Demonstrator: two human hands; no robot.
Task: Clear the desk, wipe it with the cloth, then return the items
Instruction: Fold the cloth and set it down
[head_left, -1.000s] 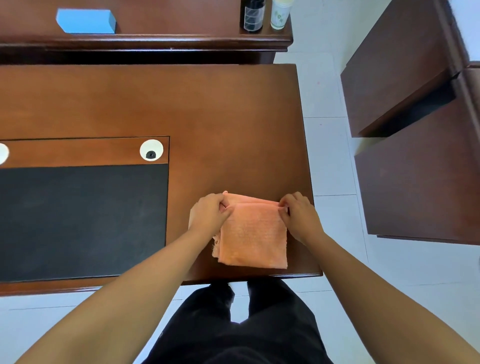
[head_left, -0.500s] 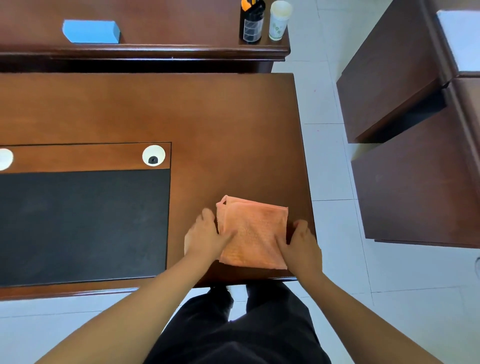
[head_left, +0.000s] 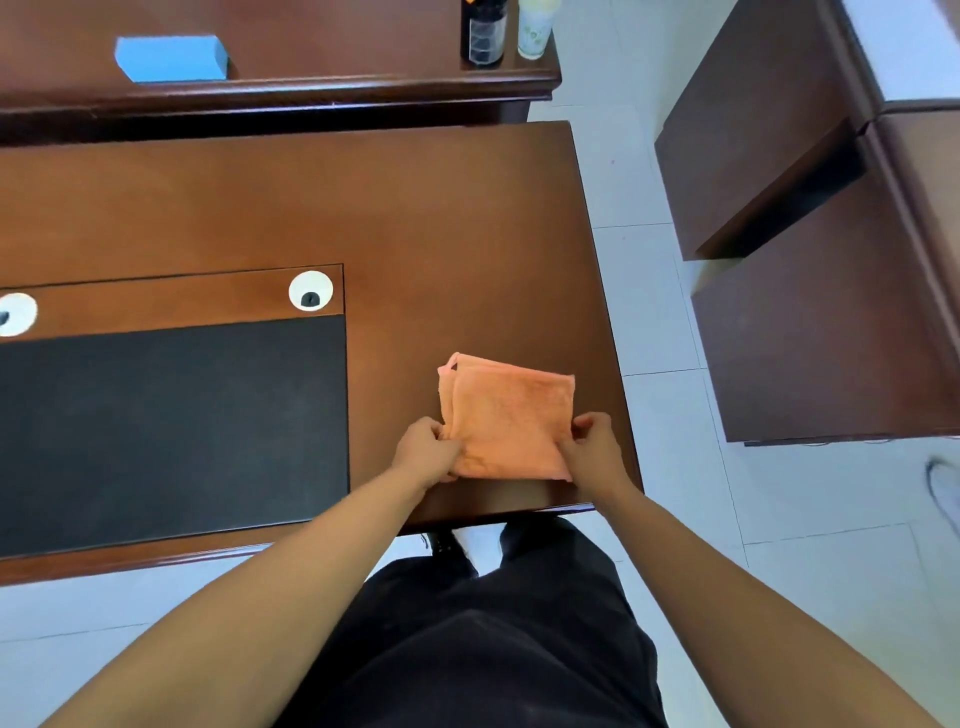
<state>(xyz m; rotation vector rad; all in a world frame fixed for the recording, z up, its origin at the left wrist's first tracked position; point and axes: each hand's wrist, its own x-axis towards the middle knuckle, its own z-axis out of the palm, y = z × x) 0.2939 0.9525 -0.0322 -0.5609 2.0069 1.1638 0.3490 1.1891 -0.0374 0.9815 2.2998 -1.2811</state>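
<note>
Nearest the viewer, two bare forearms reach over the near edge of the desk (head_left: 467, 218). The left hand (head_left: 423, 452) and the right hand (head_left: 595, 449) each pinch a near side edge of the folded orange cloth (head_left: 509, 421), fingers closed on the fabric; the cloth lies flat on the wood near the desk's near right corner. Left of the cloth, apart from it, is a dark desk mat (head_left: 171, 431); above the mat a wooden strip carries two white round cable covers (head_left: 310, 291). Beyond the desk, on a second wooden surface (head_left: 311, 47), lie a blue block (head_left: 171, 58) at left and, at right, a dark bottle (head_left: 483, 36) just beside a pale cup (head_left: 535, 34). Dark cabinets (head_left: 805, 260) stand on the tiled floor at right.
</note>
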